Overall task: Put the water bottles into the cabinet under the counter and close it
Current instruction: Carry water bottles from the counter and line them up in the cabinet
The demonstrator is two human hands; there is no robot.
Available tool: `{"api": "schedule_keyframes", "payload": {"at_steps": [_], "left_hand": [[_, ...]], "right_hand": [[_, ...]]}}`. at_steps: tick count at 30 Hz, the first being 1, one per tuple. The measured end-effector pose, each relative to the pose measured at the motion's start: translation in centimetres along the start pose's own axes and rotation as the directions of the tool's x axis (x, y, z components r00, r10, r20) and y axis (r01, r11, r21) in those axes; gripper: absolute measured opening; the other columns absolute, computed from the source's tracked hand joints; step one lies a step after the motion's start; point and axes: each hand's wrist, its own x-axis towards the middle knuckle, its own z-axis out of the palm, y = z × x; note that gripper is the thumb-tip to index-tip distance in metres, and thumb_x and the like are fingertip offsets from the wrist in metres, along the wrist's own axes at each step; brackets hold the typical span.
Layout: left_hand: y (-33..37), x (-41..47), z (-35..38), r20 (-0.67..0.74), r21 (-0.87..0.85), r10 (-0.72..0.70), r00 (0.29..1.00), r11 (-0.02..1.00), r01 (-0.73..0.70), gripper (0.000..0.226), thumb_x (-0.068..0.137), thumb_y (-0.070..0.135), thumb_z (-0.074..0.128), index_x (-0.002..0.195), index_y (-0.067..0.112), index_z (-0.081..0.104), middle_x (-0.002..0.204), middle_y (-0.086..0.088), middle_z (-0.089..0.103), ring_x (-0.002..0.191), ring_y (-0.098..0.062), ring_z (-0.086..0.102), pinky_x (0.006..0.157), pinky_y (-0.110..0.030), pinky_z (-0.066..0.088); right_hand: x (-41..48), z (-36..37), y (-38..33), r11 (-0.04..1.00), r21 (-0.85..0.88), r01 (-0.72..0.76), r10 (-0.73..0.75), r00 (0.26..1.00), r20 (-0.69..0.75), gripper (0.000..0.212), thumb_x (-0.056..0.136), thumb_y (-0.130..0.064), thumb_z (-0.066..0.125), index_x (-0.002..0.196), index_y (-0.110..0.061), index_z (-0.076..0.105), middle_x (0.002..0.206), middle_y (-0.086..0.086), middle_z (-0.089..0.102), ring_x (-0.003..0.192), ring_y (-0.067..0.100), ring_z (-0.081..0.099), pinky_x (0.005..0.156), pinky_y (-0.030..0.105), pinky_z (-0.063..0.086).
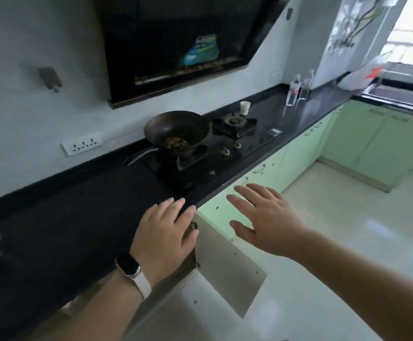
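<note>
Two clear water bottles [296, 91] stand upright far along the black counter [52, 230], near the back corner. Below the counter edge a cabinet door [227, 267] hangs open, its pale inner face turned toward me. My left hand [166, 232] lies flat on the counter's front edge just above the door's hinge side, fingers straight, a watch on its wrist. My right hand [264, 220] hovers with spread fingers over the top of the open door and the green cabinet fronts [296, 156]. Neither hand holds anything. The cabinet's inside is hidden.
A black wok [175, 130] with food sits on the gas hob [207, 153]. A white cup [244, 107] stands behind the right burner. A range hood hangs above. A sink [397, 94] and white bag [358, 78] lie far right. Pale tiled floor [335, 242] stretches right.
</note>
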Motion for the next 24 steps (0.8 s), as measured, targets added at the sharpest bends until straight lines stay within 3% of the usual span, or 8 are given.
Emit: {"api": "schedule_keyframes", "payload": {"at_steps": [11, 19, 24], "left_hand": [[14.5, 15.6, 4.7, -0.008, -0.005, 0.175, 0.985, 0.985, -0.175, 0.051, 0.091, 0.047, 0.047, 0.127, 0.016, 0.066, 0.128, -0.01, 0.067, 0.12, -0.033, 0.062, 0.095, -0.05, 0.054], [26.9, 28.3, 7.4, -0.18, -0.025, 0.251, 0.951, 0.965, -0.259, 0.051, 0.092, 0.043, 0.051, 0.131, 0.013, 0.063, 0.133, -0.014, 0.062, 0.122, -0.036, 0.059, 0.096, -0.051, 0.05], [32.9, 33.4, 9.1, -0.201, -0.027, 0.308, 0.93, 0.947, -0.319, 0.049, 0.091, 0.043, 0.051, 0.129, 0.014, 0.063, 0.13, -0.013, 0.064, 0.121, -0.036, 0.059, 0.095, -0.052, 0.05]], "right_hand": [[-5.5, -0.3, 18.5, 0.984, 0.032, -0.174, 0.177, 0.98, -0.087, 0.055, 0.091, -0.056, 0.044, 0.135, -0.024, 0.055, 0.135, 0.003, 0.059, 0.124, 0.032, 0.055, 0.101, 0.045, 0.045], [-11.6, -1.2, 35.6, 0.954, 0.01, -0.298, 0.297, 0.946, -0.133, 0.055, 0.092, -0.057, 0.044, 0.135, -0.025, 0.055, 0.134, 0.003, 0.059, 0.124, 0.031, 0.054, 0.102, 0.043, 0.043], [-14.3, -2.1, 42.4, 0.924, 0.01, -0.381, 0.378, 0.912, -0.158, 0.057, 0.092, -0.058, 0.041, 0.135, -0.024, 0.056, 0.135, 0.003, 0.059, 0.125, 0.032, 0.054, 0.103, 0.044, 0.042]]}}
